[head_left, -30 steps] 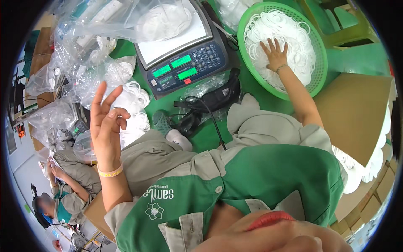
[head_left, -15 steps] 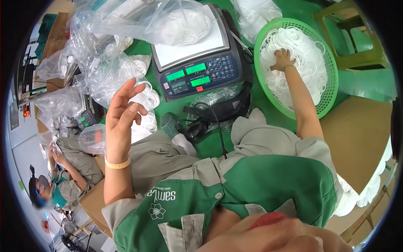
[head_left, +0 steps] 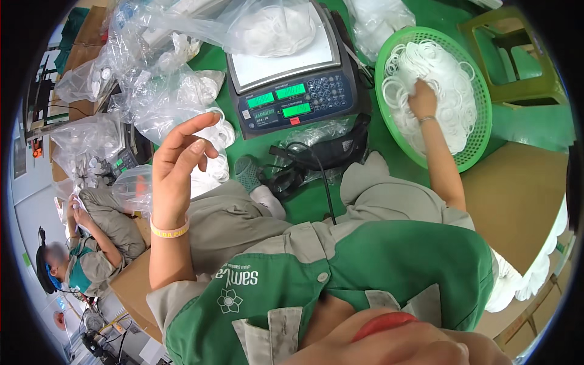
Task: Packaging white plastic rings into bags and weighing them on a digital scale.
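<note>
My left hand is raised above my lap with its fingers apart and loosely bent, holding nothing. My right hand reaches into a green perforated plastic basket full of thin white rings. Its fingers are curled down into the rings and gather some; the fingertips are hidden in the pile. A digital counting scale with lit green displays stands ahead of me. On its white pan sits a clear plastic bag with a bundle of white rings inside.
Clear plastic bags and loose white rings lie left of the scale. A black waist pouch with a cable lies near my feet. At the right are a green stool and cardboard. A co-worker sits at far left.
My right hand went from spread flat on the rings to curled into them. The left hand stays raised, nearly unmoved. The view has shifted slightly, and the bag remains on the scale.
</note>
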`<state>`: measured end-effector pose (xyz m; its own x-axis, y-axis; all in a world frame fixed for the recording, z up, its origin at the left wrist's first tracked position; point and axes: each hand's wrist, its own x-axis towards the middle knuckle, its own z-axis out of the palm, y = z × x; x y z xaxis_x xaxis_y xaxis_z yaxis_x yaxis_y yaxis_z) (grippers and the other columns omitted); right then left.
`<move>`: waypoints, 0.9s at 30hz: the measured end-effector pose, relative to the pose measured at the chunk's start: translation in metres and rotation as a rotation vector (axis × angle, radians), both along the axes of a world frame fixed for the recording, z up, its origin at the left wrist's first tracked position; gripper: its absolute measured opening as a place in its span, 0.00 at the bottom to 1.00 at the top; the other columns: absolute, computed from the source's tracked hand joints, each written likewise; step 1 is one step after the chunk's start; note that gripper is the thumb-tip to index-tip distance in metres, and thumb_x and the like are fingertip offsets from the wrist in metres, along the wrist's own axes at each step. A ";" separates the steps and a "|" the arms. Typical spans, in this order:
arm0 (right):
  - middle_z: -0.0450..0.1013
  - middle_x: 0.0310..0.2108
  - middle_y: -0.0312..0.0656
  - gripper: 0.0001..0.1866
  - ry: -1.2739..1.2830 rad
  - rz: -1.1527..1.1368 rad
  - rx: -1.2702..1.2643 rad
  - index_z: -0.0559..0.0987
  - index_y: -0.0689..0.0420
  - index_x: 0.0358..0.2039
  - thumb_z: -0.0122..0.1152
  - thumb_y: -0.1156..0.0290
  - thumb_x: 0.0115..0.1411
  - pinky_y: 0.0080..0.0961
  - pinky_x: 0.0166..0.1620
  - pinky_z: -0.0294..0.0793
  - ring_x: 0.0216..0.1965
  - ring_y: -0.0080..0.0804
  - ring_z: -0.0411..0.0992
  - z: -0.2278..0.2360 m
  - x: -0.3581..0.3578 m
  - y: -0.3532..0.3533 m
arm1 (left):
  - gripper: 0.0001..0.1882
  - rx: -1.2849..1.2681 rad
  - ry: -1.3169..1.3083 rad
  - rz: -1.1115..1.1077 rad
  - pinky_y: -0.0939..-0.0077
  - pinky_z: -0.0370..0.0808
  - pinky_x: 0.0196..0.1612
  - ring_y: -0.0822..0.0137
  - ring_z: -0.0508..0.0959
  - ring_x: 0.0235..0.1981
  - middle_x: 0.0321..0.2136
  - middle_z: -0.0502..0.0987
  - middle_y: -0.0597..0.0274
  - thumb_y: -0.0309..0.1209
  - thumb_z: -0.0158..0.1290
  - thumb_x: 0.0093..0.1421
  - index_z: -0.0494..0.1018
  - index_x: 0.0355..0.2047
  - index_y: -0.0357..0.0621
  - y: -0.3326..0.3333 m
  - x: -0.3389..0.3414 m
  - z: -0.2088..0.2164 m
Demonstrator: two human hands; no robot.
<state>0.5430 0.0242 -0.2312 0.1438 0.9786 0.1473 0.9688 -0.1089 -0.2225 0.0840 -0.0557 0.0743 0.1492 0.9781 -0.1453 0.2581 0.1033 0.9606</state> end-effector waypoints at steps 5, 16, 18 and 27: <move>0.72 0.36 0.57 0.24 0.421 -0.121 -0.088 0.71 0.65 0.41 0.60 0.64 0.45 0.36 0.43 0.68 0.41 0.52 0.69 0.049 0.038 -0.012 | 0.17 0.022 0.006 -0.026 0.86 0.65 0.28 0.76 0.71 0.29 0.44 0.73 0.56 0.27 0.45 0.56 0.69 0.45 0.34 -0.008 -0.006 -0.002; 0.73 0.33 0.53 0.23 0.656 -0.026 0.130 0.74 0.64 0.35 0.64 0.61 0.41 0.33 0.39 0.68 0.35 0.43 0.71 0.035 0.064 -0.030 | 0.17 0.057 0.001 -0.138 0.88 0.64 0.28 0.78 0.71 0.29 0.42 0.74 0.59 0.27 0.47 0.56 0.69 0.46 0.35 -0.021 -0.009 0.005; 0.73 0.30 0.53 0.20 0.514 -0.232 -0.161 0.75 0.64 0.33 0.61 0.62 0.43 0.33 0.37 0.68 0.33 0.40 0.71 0.059 0.069 -0.026 | 0.17 0.047 0.037 -0.122 0.87 0.64 0.29 0.78 0.71 0.29 0.42 0.74 0.59 0.27 0.46 0.57 0.69 0.46 0.35 -0.023 -0.014 0.005; 0.73 0.33 0.46 0.23 0.574 -0.284 -0.045 0.73 0.63 0.39 0.59 0.66 0.41 0.28 0.37 0.68 0.33 0.35 0.70 0.085 0.109 -0.037 | 0.16 0.026 0.035 -0.192 0.84 0.66 0.34 0.78 0.69 0.30 0.41 0.74 0.57 0.25 0.46 0.57 0.68 0.46 0.34 -0.025 -0.013 0.010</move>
<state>0.6518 -0.0126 -0.1458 0.4421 0.8942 -0.0702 0.6290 -0.3648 -0.6865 0.0713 -0.0803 0.0841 0.3283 0.9358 -0.1282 0.3039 0.0239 0.9524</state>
